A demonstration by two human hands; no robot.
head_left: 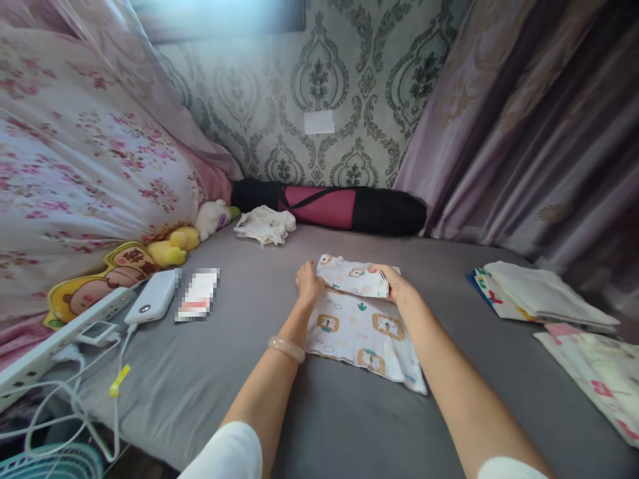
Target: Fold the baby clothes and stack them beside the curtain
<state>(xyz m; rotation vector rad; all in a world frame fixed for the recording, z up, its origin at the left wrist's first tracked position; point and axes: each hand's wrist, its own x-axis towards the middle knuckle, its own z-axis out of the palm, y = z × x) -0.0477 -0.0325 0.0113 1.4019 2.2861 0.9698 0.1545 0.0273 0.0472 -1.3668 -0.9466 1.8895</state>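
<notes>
A small white printed cloth (364,329) with brown and green figures lies on the grey bed sheet (259,372) in front of me. Its far edge is folded over toward me. My left hand (308,283) grips the left end of that folded edge, fingers closed on the fabric. My right hand (394,281) pinches the right end of the same fold. A pale bangle (285,348) sits on my left wrist.
A crumpled white garment (264,226) lies near a black and maroon roll bag (344,207) by the wall. Folded cloths (539,296) and a printed sheet (599,379) lie right. Left: white power bank (151,297), power strip (60,332) with cables, plush toys (172,247), floral bedding (84,166).
</notes>
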